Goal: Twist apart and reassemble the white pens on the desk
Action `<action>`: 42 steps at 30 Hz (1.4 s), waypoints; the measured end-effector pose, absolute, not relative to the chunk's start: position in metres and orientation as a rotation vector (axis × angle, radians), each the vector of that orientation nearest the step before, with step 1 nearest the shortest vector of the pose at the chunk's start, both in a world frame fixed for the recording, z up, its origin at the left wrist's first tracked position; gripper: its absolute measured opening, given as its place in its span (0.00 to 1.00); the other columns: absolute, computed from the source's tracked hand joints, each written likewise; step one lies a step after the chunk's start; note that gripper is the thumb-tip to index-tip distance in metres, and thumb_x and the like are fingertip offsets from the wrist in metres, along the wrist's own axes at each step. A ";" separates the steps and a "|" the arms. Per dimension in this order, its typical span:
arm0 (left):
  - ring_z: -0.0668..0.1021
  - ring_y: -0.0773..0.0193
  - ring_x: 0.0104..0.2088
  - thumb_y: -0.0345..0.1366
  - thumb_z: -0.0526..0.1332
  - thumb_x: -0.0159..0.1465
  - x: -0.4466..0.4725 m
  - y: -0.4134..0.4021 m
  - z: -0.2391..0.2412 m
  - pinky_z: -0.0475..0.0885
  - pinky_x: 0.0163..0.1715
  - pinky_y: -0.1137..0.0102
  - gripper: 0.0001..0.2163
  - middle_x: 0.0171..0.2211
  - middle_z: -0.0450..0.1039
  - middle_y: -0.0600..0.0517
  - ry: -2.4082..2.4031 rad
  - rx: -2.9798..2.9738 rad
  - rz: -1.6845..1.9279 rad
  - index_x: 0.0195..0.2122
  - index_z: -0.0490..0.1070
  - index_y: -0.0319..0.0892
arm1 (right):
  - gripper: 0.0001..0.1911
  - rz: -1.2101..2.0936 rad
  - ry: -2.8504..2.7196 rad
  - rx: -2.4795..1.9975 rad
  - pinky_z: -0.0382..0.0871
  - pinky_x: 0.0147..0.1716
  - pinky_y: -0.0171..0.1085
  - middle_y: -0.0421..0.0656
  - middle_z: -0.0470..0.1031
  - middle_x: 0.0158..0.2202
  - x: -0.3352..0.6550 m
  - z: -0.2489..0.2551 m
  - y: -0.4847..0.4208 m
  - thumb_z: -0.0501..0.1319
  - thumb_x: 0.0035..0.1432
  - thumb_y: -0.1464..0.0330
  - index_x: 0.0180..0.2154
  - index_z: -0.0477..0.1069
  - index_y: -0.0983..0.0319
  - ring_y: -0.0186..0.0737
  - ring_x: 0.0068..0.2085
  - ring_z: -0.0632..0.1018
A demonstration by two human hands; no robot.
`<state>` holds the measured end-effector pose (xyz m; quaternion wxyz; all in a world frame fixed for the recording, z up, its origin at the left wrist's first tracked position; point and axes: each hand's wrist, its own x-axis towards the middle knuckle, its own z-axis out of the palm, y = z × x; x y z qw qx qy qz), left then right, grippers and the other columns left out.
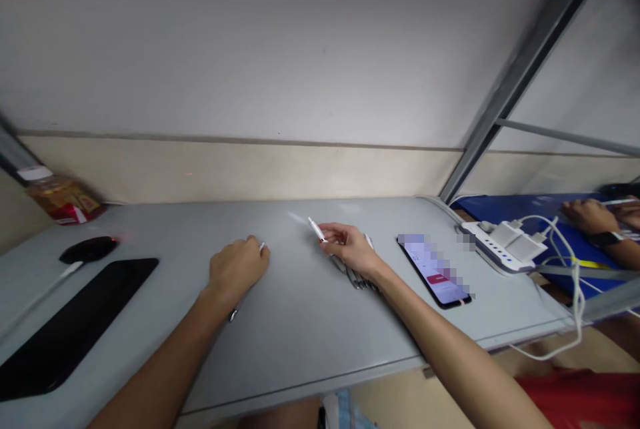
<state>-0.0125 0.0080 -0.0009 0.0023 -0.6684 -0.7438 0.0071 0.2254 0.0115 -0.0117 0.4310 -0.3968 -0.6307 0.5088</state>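
Note:
My left hand point(237, 267) is closed above the grey table, its fingers wrapped round a slim pen. One end of this pen point(233, 314) pokes out below my wrist, and a small pale tip shows by my thumb; the middle is hidden. Pinched in the fingers of my right hand point(350, 247) is a white pen point(316, 229), tilted up to the left. Beneath that hand lie several slim grey pens point(356, 275) in a bunch on the tabletop, partly covered by the palm and wrist.
A lit phone point(435, 272) and a white power strip point(500, 245) with cables lie to the right. At left are a black mouse point(87, 250), a dark flat slab point(75, 329) and a bottle point(63, 199). Another person's hand point(593, 217) rests beyond the metal post point(475, 142).

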 end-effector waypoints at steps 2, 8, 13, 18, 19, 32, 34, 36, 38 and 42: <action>0.78 0.43 0.39 0.45 0.44 0.64 -0.012 0.008 -0.001 0.71 0.34 0.56 0.22 0.39 0.76 0.37 -2.333 -2.102 0.015 0.41 0.73 0.36 | 0.22 1.043 -1.696 -1.104 0.65 0.38 0.36 0.40 0.73 0.34 0.227 -0.014 0.013 0.65 0.50 0.69 0.49 0.72 0.60 0.34 0.34 0.71; 0.78 0.44 0.40 0.44 0.43 0.64 -0.012 0.009 -0.002 0.71 0.34 0.57 0.22 0.40 0.76 0.38 -2.333 -2.120 0.020 0.41 0.72 0.37 | 0.21 0.404 -2.095 -1.392 0.57 0.47 0.46 0.44 0.74 0.43 0.229 -0.021 0.011 0.65 0.51 0.68 0.49 0.73 0.56 0.46 0.47 0.67; 0.78 0.45 0.39 0.44 0.43 0.64 -0.012 0.009 -0.003 0.71 0.33 0.58 0.22 0.39 0.76 0.38 -2.317 -2.131 0.019 0.41 0.72 0.37 | 0.19 0.308 -2.168 -1.520 0.55 0.46 0.46 0.46 0.68 0.49 0.230 -0.023 0.010 0.66 0.51 0.66 0.48 0.73 0.55 0.48 0.49 0.65; 0.78 0.46 0.38 0.44 0.43 0.65 -0.009 0.006 -0.002 0.70 0.31 0.59 0.21 0.38 0.76 0.39 -2.257 -2.160 -0.005 0.39 0.72 0.38 | 0.20 0.335 -2.165 -1.555 0.53 0.48 0.46 0.46 0.67 0.49 0.234 -0.021 0.011 0.65 0.52 0.66 0.48 0.73 0.54 0.48 0.50 0.64; 0.78 0.47 0.38 0.44 0.43 0.65 -0.009 0.005 -0.002 0.70 0.31 0.60 0.21 0.38 0.76 0.40 -2.240 -2.165 -0.017 0.39 0.72 0.38 | 0.21 0.343 -2.163 -1.562 0.53 0.48 0.46 0.46 0.66 0.49 0.235 -0.022 0.011 0.65 0.51 0.66 0.49 0.72 0.54 0.48 0.50 0.63; 0.75 0.61 0.33 0.45 0.43 0.69 0.005 0.003 -0.011 0.68 0.35 0.68 0.16 0.34 0.73 0.50 -1.808 -2.684 -0.789 0.39 0.66 0.43 | 0.18 0.386 -2.098 -1.385 0.55 0.47 0.46 0.46 0.68 0.48 0.234 -0.011 0.005 0.64 0.56 0.58 0.48 0.71 0.52 0.48 0.51 0.65; 0.75 0.61 0.40 0.42 0.43 0.70 0.011 0.001 -0.013 0.68 0.42 0.66 0.14 0.40 0.73 0.49 -1.635 -2.837 -0.931 0.42 0.66 0.43 | 0.18 0.415 -2.116 -1.271 0.56 0.47 0.44 0.45 0.70 0.47 0.230 -0.007 0.002 0.61 0.58 0.57 0.49 0.71 0.54 0.46 0.49 0.67; 0.74 0.61 0.45 0.39 0.44 0.70 0.016 -0.002 -0.015 0.68 0.47 0.65 0.14 0.44 0.72 0.48 -1.507 -2.938 -1.022 0.46 0.66 0.43 | 0.17 0.489 -2.139 -1.153 0.58 0.42 0.39 0.45 0.73 0.42 0.227 -0.006 0.002 0.59 0.60 0.56 0.46 0.72 0.57 0.42 0.44 0.70; 0.73 0.61 0.46 0.39 0.45 0.70 0.019 -0.003 -0.015 0.68 0.48 0.64 0.13 0.45 0.71 0.48 -1.454 -2.978 -1.062 0.47 0.65 0.43 | 0.16 0.587 -2.163 -1.079 0.58 0.35 0.35 0.42 0.73 0.32 0.223 -0.007 0.002 0.55 0.63 0.56 0.37 0.74 0.61 0.36 0.33 0.70; 0.74 0.61 0.46 0.39 0.48 0.69 0.019 -0.004 -0.011 0.68 0.48 0.65 0.12 0.45 0.72 0.48 -1.434 -2.947 -1.115 0.48 0.65 0.43 | 0.22 0.737 -2.058 -1.043 0.55 0.28 0.33 0.38 0.67 0.22 0.221 -0.007 0.003 0.49 0.66 0.58 0.27 0.70 0.63 0.32 0.25 0.65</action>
